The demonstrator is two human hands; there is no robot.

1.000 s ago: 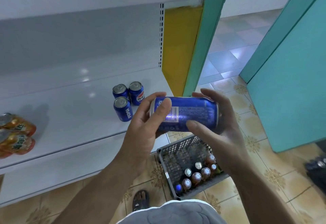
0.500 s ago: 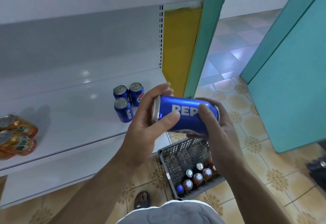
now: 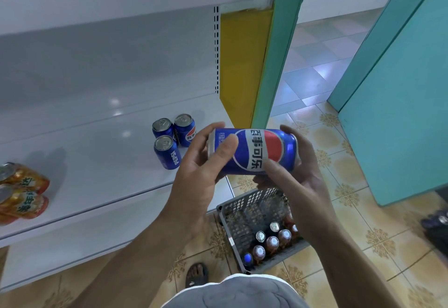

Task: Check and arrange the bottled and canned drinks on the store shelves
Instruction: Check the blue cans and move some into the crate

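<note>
Both hands (image 3: 244, 174) hold a sideways "百事可乐" Pepsi can (image 3: 253, 151)

Left hand (image 3: 198, 177) and right hand (image 3: 294, 181) hold blue Pepsi can (image 3: 254, 151) sideways, logo up; three blue Pepsi cans (image 3: 169, 139) upright on white metal shelf (image 3: 84, 162), orange cans (image 3: 21, 191) at left edge, grey plastic basket (image 3: 244, 213) of bottles on tiled floor

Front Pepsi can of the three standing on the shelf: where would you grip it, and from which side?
Grip the front Pepsi can around its upright side wall, coming from the front, the open shelf edge side. Two more cans stand close behind it, so a rear approach is crowded. Both hands, left hand and right hand, currently hold another Pepsi can.
</note>
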